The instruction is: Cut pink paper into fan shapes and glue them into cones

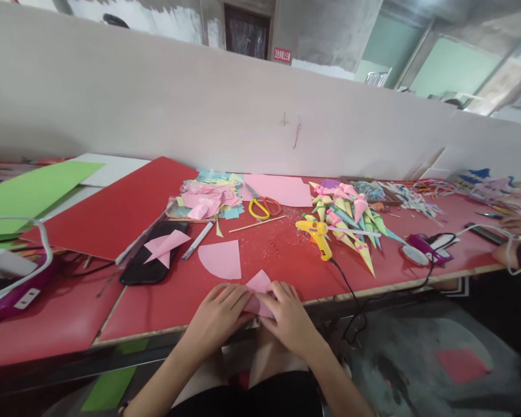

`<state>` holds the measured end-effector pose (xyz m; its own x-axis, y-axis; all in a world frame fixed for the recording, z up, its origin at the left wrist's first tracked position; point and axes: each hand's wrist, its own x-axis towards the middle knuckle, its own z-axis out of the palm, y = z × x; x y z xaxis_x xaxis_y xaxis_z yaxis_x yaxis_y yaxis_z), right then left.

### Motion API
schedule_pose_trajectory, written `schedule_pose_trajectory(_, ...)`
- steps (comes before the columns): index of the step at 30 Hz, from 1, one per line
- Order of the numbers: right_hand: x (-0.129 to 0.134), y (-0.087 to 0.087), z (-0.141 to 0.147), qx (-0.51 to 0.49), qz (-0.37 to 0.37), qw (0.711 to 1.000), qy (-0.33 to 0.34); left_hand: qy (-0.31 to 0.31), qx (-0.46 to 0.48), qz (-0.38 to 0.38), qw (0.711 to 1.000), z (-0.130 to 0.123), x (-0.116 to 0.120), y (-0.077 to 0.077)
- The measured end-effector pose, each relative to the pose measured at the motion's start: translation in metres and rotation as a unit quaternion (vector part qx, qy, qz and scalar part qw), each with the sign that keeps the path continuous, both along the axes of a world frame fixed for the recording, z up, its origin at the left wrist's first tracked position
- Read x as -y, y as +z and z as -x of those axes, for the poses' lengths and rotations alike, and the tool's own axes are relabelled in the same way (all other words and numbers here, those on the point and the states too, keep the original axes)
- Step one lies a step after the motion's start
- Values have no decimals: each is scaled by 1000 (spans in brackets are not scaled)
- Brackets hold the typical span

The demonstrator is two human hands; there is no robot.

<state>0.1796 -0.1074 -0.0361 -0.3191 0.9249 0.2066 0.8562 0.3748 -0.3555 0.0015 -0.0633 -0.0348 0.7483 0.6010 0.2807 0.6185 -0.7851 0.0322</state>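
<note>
At the front edge of the red table, my left hand (224, 313) and my right hand (289, 315) hold one piece of pink paper (259, 282) between them. Both hands have their fingers closed on its sides, and part of the paper is hidden under them. Just beyond lies a pink quarter-circle of paper (222, 260). A white marker (198, 240) rests to its left. Pink paper pieces (167, 248) lie on a black tray-like object (145, 267). To the right is a yellow glue gun (316, 233) with its cord hanging over the edge.
Scissors (264, 207) and a thin stick (257, 224) lie behind. A pile of coloured paper cones (351, 211) is at right, paper scraps (211, 197) at back left. Large red sheet (125, 208) and green sheet (30, 194) lie left. A person's hand (518, 226) shows far right.
</note>
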Motion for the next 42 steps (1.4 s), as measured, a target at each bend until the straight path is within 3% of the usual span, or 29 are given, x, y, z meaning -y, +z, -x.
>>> schedule_pose_trajectory(4,-6,2,-11,-58,5,998,35,0,13,-5,1000,2,2,0)
schedule_pose_trajectory(9,-19,4,-18,-93,21,994,53,40,36,44,998,1,1,-2)
schedule_pose_trajectory(14,-26,3,-11,-114,11,993,29,51,55,93,993,2,-3,-2)
schedule_pose_trajectory(21,-31,-1,-6,-113,-16,993,-1,104,52,77,990,15,-6,1)
schedule_pose_trajectory(28,-36,-7,-4,-126,-21,991,-26,123,117,71,983,20,-3,-7)
schedule_pose_trajectory(36,-37,-9,-1,-97,-25,993,-63,175,68,38,981,16,1,-5)
schedule_pose_trajectory(42,-36,-10,0,-65,-42,994,-73,194,48,100,975,16,-1,-2)
